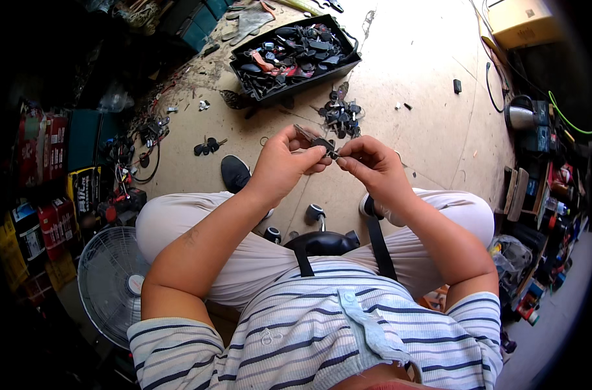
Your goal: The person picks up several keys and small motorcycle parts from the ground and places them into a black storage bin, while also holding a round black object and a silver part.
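My left hand (296, 153) grips a small bunch of keys (325, 145), with a slim metal piece sticking out above the fingers. From the right, my right hand (369, 161) pinches the bunch's end between thumb and fingers. Just beyond the hands lies a pile of black-headed keys (343, 116) on the floor. A black plastic bin (303, 87) heaped with keys and fobs stands further away. Several more keys (209, 146) lie on the floor to the left, and a thin ring (263, 141) rests nearer my left hand.
A floor fan (110, 282) stands at the left near stacked boxes (57, 224). Loose wires and connectors (152, 129) litter the left floor. A metal kettle (520, 114) and a cardboard box (525, 22) are at the right. Stool casters (315, 212) sit between my legs.
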Available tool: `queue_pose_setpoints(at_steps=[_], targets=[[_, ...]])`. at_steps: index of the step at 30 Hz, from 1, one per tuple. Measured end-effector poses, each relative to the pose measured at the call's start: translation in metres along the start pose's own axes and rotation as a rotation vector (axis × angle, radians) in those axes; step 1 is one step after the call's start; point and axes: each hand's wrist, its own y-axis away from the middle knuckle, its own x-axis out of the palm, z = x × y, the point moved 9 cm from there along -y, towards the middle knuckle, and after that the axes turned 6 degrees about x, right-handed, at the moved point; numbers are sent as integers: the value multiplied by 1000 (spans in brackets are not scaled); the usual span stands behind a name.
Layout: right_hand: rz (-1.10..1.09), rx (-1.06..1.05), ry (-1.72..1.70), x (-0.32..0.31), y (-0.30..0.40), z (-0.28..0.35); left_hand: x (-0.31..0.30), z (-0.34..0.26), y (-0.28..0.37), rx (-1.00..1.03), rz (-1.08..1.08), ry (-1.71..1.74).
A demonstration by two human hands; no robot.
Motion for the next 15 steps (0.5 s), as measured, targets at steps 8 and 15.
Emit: queue_pose_setpoints(at_steps=[8, 15], targets=[[-83, -371, 462, 7, 7, 42, -3, 9, 5, -63, -83, 231], [-85, -504, 652, 15, 13, 56, -3, 10, 5, -77, -92, 332]])
